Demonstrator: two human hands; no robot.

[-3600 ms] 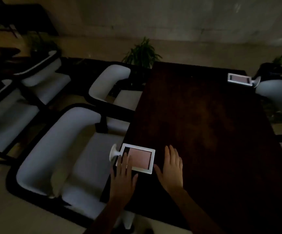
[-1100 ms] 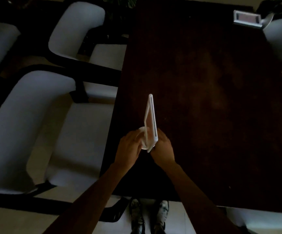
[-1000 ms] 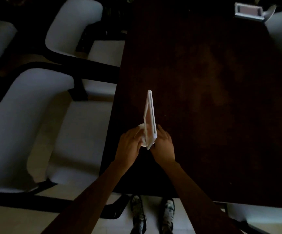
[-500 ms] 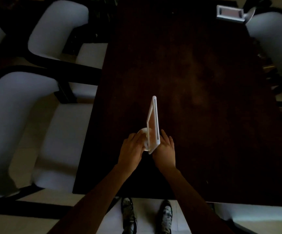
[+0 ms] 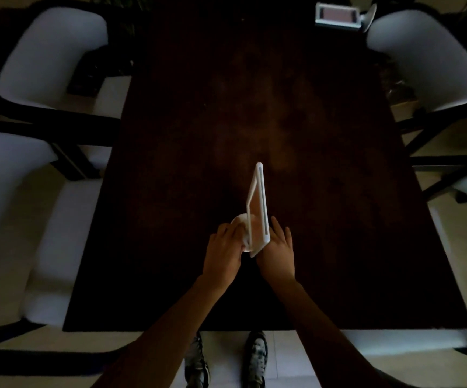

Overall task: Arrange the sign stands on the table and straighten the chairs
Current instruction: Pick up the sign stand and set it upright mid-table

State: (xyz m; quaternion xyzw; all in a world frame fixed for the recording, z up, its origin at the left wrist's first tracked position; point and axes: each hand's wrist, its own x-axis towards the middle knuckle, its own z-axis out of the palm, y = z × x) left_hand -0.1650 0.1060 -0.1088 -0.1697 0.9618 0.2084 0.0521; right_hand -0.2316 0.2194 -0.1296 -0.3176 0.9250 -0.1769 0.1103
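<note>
white sign stand (image 5: 258, 208) upright, seemingly gripped by left hand (image 5: 222, 254) and right hand (image 5: 277, 252); second stand (image 5: 337, 15) lies flat.

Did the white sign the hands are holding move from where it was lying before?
Yes. The white sign stand lay flat at the table's left edge; now it stands upright near the middle, between the left hand and right hand.

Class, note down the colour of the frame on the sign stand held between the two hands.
White, clearest in the head view: the sign stand.
</note>
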